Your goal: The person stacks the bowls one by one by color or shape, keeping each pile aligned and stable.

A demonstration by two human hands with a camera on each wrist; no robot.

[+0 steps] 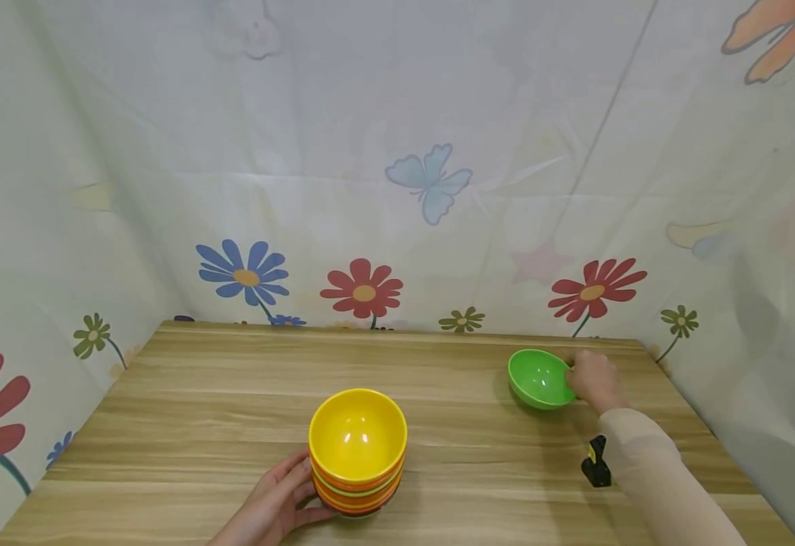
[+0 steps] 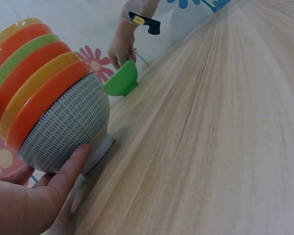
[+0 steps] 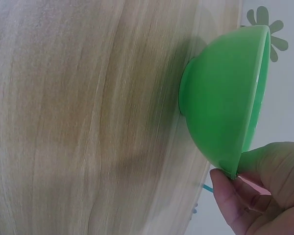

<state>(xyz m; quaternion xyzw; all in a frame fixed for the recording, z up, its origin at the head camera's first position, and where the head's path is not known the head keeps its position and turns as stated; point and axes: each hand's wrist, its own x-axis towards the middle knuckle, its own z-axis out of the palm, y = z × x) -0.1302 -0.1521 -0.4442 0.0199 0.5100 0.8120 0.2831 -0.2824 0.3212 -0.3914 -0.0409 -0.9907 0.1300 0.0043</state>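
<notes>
A stack of bowls [image 1: 358, 440] stands at the front middle of the table, a yellow bowl on top. Orange, green and yellow bowls sit below it, and the lowest is a pale bowl with small grey-green dashes [image 2: 71, 122]. My left hand [image 1: 281, 493] grips the stack from its left side, fingers curved along it low down. Toward the back right is a bright green bowl [image 1: 540, 379]. Thumb and fingers of my right hand [image 3: 264, 191] pinch its rim. Whether its foot [image 3: 186, 88] touches the table, I cannot tell.
The wood-grain table [image 1: 233, 394] meets a white curtain [image 1: 342, 114] printed with flowers and butterflies at the back and both sides. A small black piece with a yellow mark [image 1: 596, 462] shows beside the right sleeve [image 1: 649, 462].
</notes>
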